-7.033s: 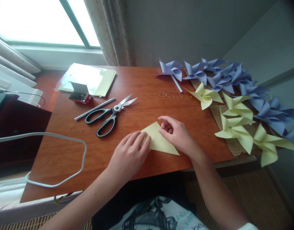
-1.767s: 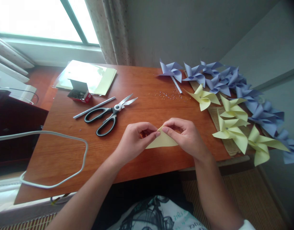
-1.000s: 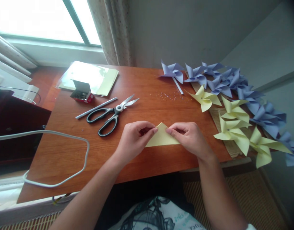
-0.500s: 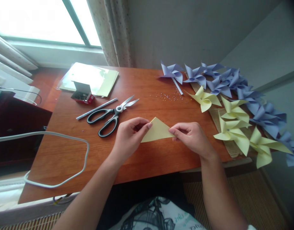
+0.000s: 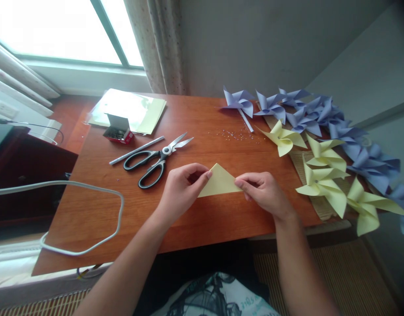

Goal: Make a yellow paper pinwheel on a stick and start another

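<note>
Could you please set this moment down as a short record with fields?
left hand: left hand pinches the left corner of the folded yellow paper
right hand: right hand pinches its right corner
paper: a triangle, apex away from the person, over the wooden table
left of hands: scissors, pen, small box, white cable
right of hands: yellow pinwheels, purple pinwheels

Bare forearms; white shirt (image 5: pixel 218 296) with dark print.
</note>
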A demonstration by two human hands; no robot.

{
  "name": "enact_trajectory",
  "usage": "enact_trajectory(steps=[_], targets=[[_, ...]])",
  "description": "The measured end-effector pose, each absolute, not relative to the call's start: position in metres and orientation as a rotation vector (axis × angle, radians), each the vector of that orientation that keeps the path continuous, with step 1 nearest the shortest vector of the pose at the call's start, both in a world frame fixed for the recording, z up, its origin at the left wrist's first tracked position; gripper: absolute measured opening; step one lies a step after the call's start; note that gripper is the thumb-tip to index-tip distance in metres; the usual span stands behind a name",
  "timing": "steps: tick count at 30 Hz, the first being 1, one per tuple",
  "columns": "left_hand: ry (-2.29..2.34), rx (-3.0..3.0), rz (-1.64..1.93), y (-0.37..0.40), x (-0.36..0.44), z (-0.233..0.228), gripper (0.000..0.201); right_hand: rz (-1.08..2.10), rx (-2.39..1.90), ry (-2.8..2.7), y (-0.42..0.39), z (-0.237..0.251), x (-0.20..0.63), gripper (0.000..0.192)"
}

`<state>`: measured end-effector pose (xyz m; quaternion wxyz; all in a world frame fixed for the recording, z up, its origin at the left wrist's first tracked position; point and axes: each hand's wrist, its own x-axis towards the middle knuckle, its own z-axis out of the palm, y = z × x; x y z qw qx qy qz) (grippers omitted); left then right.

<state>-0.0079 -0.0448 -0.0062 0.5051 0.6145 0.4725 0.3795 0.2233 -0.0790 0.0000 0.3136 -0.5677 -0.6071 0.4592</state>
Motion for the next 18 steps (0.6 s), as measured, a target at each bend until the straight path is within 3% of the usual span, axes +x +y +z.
enact_trajectory(steps=[12,18], targets=[[0.981,1.055,1.003,-0.041,-0.01,-0.001,0.026,1.121,-1.422,-1.173,-0.083,-0.018,0.214,0.029],[0.903,0.877,1.004,-0.043,-0.007,-0.005,0.022,1.325,-1.254,-1.091,-0.086,-0.017,0.177,0.025]])
